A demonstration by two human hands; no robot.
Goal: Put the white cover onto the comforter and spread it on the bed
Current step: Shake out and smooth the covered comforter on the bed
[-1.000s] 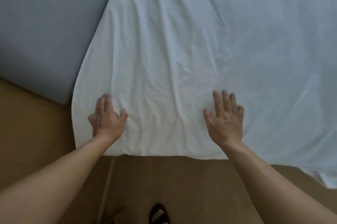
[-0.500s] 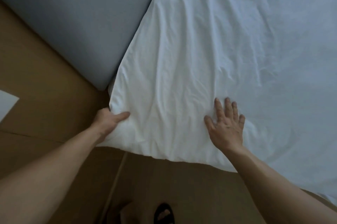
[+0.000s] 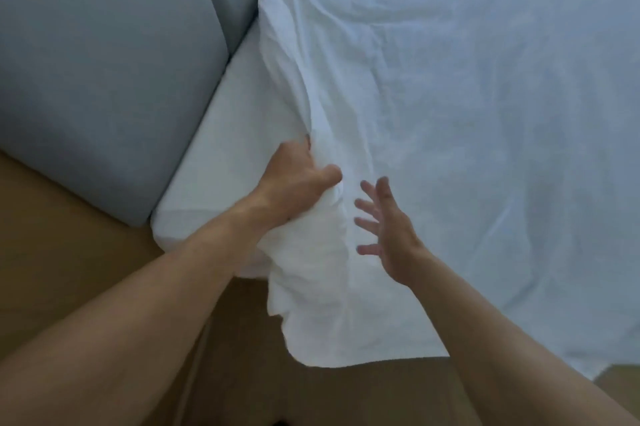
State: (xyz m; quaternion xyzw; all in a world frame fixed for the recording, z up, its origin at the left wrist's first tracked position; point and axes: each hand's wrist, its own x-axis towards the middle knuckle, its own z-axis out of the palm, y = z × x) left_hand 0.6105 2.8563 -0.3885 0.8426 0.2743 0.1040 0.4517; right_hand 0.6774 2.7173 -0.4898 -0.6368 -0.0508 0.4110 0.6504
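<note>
My left hand [image 3: 294, 183] grips a bunched edge of the white cover [image 3: 450, 113] on the bed [image 3: 214, 134]; my right hand [image 3: 391, 242], fingers spread, is beside it. Whether the comforter is inside, I cannot tell.

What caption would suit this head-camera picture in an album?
Bedmaking: left hand grips the edge of the white comforter, right hand open beside it.
</note>
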